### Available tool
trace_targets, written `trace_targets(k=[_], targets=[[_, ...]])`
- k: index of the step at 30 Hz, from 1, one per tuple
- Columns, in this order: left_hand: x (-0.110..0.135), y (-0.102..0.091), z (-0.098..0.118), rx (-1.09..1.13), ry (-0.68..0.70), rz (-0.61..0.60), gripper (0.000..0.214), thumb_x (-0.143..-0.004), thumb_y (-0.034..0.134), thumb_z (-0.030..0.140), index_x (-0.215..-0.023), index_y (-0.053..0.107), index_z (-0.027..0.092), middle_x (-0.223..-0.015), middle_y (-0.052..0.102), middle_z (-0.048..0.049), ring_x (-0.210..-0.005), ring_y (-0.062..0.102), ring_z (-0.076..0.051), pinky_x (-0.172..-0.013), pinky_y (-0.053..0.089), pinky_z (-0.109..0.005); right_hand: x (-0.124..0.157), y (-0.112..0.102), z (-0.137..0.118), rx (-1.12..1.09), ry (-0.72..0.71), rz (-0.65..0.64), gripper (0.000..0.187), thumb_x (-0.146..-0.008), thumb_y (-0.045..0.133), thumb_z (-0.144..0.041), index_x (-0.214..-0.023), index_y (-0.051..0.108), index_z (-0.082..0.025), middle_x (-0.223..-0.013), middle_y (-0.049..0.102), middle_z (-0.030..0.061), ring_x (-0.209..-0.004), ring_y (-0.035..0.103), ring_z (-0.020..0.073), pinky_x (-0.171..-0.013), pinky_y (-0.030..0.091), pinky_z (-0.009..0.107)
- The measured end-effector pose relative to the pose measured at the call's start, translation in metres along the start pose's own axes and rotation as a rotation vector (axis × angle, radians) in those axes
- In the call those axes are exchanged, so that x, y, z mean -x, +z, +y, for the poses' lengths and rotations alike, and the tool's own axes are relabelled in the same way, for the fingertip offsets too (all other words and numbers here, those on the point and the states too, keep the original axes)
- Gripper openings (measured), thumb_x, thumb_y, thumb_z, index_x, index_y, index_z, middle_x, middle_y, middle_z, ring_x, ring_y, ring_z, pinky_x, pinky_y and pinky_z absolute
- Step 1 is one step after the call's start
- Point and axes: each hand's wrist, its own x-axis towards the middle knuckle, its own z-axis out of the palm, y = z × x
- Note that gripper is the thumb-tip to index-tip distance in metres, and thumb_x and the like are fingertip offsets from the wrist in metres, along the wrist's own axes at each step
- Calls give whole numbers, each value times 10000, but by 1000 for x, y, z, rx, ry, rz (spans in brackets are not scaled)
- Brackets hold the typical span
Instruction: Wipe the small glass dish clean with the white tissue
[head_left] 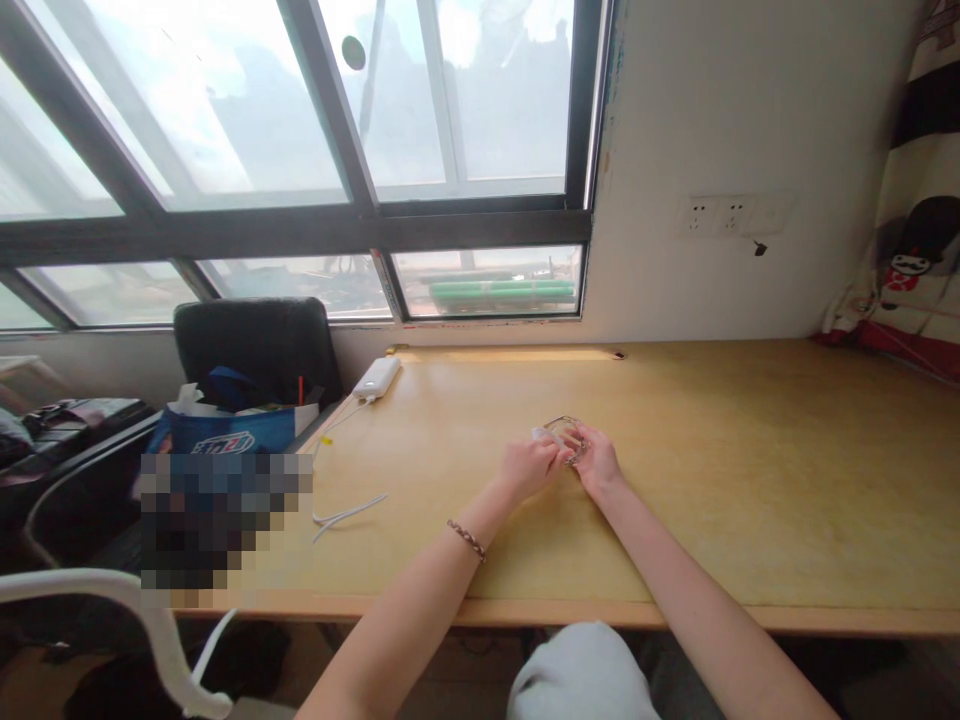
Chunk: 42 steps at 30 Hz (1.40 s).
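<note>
Through the head camera, far from the scene, I watched a person's two bare hands meet over a yellowish table (750,480), between its near and far edges and well in from its left edge. The left hand (534,467) had its fingers curled nearly closed on a small white piece (551,438), too small for me to identify. The right hand (596,460) was cupped, its fingers bent and partly spread, with hold of a thin-framed object (562,419) that looked like glasses. That object sat between the two hands, the white piece against it; I could not tell whether it touched the tabletop. A braided bracelet (466,541) circled the left wrist, and both forearms crossed the near edge.

A white power bank (377,378) lay at the left edge, close to the far left corner, with a white cable (351,514) resting farther along that edge toward the near left corner. Beyond the left edge stood a black chair (251,345) and a blue bag (232,435). Wall sockets (716,216) showed above the far edge.
</note>
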Motion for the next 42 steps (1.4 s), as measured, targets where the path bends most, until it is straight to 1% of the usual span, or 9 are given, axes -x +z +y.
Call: trace_targets(k=[9, 14, 19, 22, 27, 30, 34, 39, 42], targets=[[0, -3, 6, -139, 47, 83, 380, -854, 282, 360, -794, 596, 155, -777, 599, -82, -672, 541, -140, -604, 380, -244, 1, 0, -2, -11, -15, -33, 104, -609, 623, -187, -683, 552, -175, -648, 639, 19, -621, 603, 160, -499, 469, 254], [-1, -1, 5, 106, 37, 84, 406, -844, 305, 381, -683, 597, 148, -690, 588, -54, -600, 513, -108, -564, 370, -218, 0, -3, 1, 7, -12, 3, 121, -602, 642, -197, -682, 554, -172, -647, 638, 15, -614, 605, 159, -498, 468, 255], [-2, -3, -1, 680, -353, 224, 549, -812, 297, 492, -458, 505, 128, -387, 433, 7, -385, 395, -62, -414, 304, -181, 1, -2, -1, 8, -47, -54, 153, -623, 639, -250, -739, 564, -182, -745, 654, 21, -707, 614, 185, -593, 489, 306], [-4, -2, -11, 850, -562, 278, 582, -778, 319, 538, -364, 394, 135, -299, 320, 31, -308, 325, -43, -358, 255, -172, 0, -3, -6, -18, -73, -77, 165, -654, 607, -294, -775, 572, -188, -798, 658, 31, -763, 613, 189, -665, 483, 328], [-8, 15, -16, 1032, -486, 51, 373, -695, 493, 499, -716, 529, 128, -443, 482, 49, -340, 399, -49, -352, 314, -159, -4, -7, -10, -88, -106, -57, 161, -710, 533, -337, -764, 590, -196, -816, 660, 18, -826, 598, 165, -730, 464, 323], [-8, 23, -9, 1121, -392, -45, 425, -636, 592, 446, -902, 488, 132, -541, 531, 39, -396, 453, -59, -385, 364, -168, -4, -5, -7, -64, -110, -85, 175, -711, 539, -342, -794, 604, -202, -835, 659, 11, -862, 582, 155, -728, 453, 296], [-5, 18, -2, 997, -391, 59, 373, -668, 560, 456, -824, 471, 129, -547, 521, 27, -438, 480, -72, -431, 387, -185, -4, 0, -1, 50, -136, -134, 236, -698, 554, -385, -834, 612, -201, -890, 644, 10, -862, 565, 136, -690, 443, 245], [-1, 9, -6, 487, -357, 319, 292, -651, 579, 398, -786, 465, 166, -665, 555, 0, -573, 523, -100, -522, 388, -199, -6, -3, 4, 316, -330, 94, 185, -570, 685, -248, -721, 596, -191, -686, 620, -26, -594, 543, 92, -523, 419, 185], [1, 11, -10, 277, -328, 341, 238, -656, 570, 344, -779, 464, 169, -650, 542, -5, -554, 512, -106, -496, 367, -197, -5, -3, 2, 215, -280, 36, 109, -604, 654, -199, -665, 566, -178, -608, 592, -25, -553, 544, 96, -526, 446, 206]])
